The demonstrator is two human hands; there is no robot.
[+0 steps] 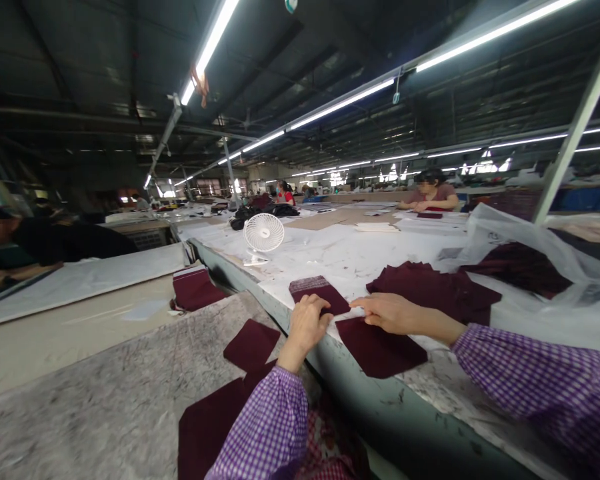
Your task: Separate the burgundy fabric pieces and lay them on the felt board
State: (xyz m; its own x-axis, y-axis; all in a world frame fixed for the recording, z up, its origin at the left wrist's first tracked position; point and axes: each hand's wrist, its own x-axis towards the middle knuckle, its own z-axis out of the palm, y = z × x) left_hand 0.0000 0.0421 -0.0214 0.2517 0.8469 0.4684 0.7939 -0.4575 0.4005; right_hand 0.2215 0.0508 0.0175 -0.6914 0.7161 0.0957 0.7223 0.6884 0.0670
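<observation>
My left hand (pixel 309 325) rests at the near edge of a maroon cloth piece (pixel 325 293) with a greyish patterned band, its fingers bent and partly hidden. To the right, my right hand (pixel 385 312) reaches in from the side, thumb and forefinger together near the corner of that piece; whether anything is between them is too small to tell. Just under the right hand lies a second maroon piece (pixel 383 350), hanging a little over the table edge. Behind the right hand is a pile of maroon cloth pieces (pixel 430 287).
A white fan (pixel 263 233) stands farther back on the table (pixel 330 247). Clear plastic sheeting (pixel 505 233) covers dark cloth at right. More maroon pieces (pixel 253 345) lie on the lower left surface (pixel 105 393). A gap separates the tables. Other people work left and behind.
</observation>
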